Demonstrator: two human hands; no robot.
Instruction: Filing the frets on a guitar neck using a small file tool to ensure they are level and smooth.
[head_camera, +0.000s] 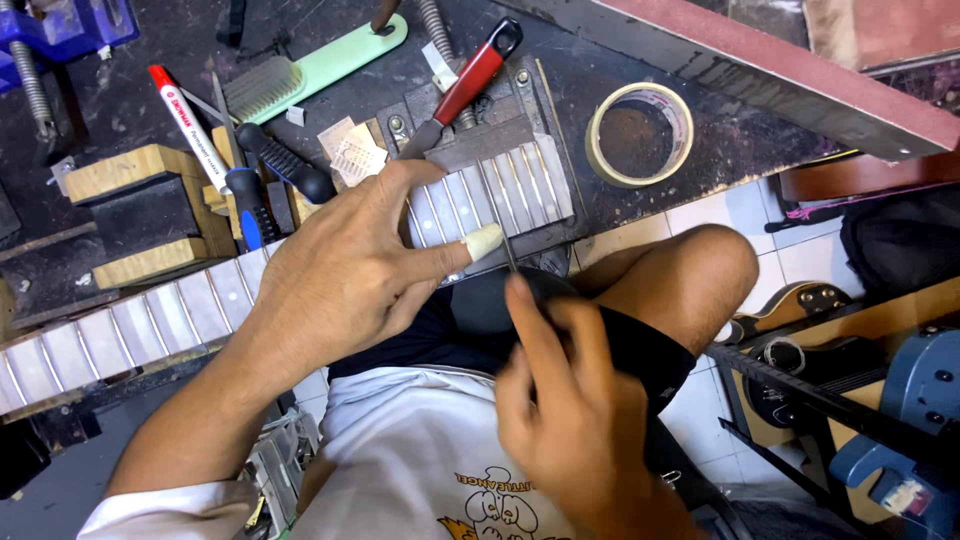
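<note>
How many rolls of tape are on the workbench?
1. A single cream-coloured roll of masking tape lies flat on the dark workbench, right of the taped guitar fretboard. Others may be hidden.

The bench in the upper left of the frame is crowded: a marker pen (185, 118), a green brush (300, 72), screwdrivers (268, 175) and wooden blocks (135, 215) lie close together just above the taped guitar neck (150, 320), leaving little room between them. A red-handled tool (468, 82) slants over the neck's upper end. Bare dark benchtop shows right of it, around the roll of tape (640, 135), bounded at upper right by a long reddish beam (780, 80).
</note>
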